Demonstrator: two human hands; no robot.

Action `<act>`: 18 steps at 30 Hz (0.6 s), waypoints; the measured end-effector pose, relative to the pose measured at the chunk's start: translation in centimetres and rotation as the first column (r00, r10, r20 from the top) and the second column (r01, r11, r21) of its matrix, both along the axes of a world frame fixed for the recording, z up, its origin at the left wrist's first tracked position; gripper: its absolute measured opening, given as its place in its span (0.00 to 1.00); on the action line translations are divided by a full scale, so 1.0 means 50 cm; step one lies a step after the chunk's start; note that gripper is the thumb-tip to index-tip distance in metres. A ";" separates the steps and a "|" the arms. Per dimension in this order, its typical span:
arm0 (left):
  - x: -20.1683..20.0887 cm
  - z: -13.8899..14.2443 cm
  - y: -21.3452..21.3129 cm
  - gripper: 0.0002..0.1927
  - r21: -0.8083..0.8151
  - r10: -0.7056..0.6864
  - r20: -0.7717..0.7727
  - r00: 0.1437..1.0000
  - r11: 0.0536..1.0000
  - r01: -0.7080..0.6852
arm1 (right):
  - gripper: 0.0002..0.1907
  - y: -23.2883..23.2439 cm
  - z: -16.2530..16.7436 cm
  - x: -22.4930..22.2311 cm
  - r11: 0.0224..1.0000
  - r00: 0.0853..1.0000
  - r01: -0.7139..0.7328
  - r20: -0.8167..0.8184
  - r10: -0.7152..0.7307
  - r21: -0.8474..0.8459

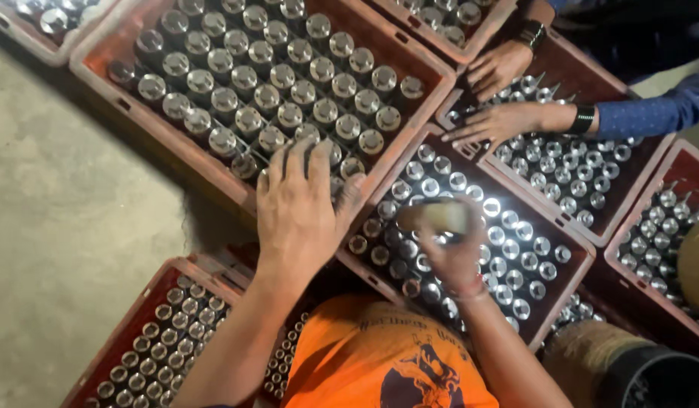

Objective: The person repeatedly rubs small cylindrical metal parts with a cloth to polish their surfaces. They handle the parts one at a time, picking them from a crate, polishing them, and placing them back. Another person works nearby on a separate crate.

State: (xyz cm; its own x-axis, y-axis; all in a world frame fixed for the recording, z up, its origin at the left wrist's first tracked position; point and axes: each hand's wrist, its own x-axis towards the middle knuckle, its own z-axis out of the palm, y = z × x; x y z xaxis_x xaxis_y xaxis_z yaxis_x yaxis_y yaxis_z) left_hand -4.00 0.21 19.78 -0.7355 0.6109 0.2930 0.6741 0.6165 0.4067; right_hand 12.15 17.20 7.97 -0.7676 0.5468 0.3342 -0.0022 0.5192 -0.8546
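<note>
The left hand (296, 204) lies flat, fingers spread, on the metal parts (289, 113) at the near edge of a red crate (100, 79). It presses on their round tops and grips none of them. The crate is full of these shiny parts, which stand upright in close rows.

The right hand (455, 253) is closed around a blurred, pale cylinder (436, 215), which sticks out to the left from the fist. This hand hovers above a second crate (580, 261), just right of the left hand, also packed with upright metal pieces. I cannot tell whether the cylinder touches them.

Below the left forearm there is a third crate (134, 310) with smaller, darker pieces in rows. Between both arms the person's orange shirt (364, 363) shows.

Beyond the right hand, two hands of another person (501, 94) rest on a further crate (637, 181) of the same kind; one wrist has a dark band and a blue sleeve. To the left of the left hand is bare grey floor (55, 204). A dark round bin (652, 381) stands at the right, near the right elbow.
</note>
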 end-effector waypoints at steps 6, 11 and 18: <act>-0.008 -0.004 -0.003 0.29 -0.025 -0.016 -0.015 1.000 1.000 0.016 | 0.28 0.037 0.005 -0.020 0.900 0.954 -0.279 0.206 0.219 0.335; -0.013 0.002 -0.007 0.30 -0.003 -0.028 -0.014 1.000 1.000 0.028 | 0.32 0.063 0.006 -0.043 0.967 0.897 0.013 -0.425 -0.123 -0.253; -0.015 0.006 -0.007 0.29 -0.017 -0.037 0.008 0.999 0.999 0.037 | 0.32 0.102 0.004 -0.081 0.968 0.979 0.092 -0.199 -0.044 0.234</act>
State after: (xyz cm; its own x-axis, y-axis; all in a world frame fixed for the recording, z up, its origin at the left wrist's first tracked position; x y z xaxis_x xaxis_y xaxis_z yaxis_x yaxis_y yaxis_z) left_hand -4.73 -0.14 20.09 -0.7146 0.6426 0.2764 0.6933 0.5981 0.4019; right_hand 8.10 22.30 8.17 -0.6403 0.4808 0.5990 -0.1107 0.7139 -0.6914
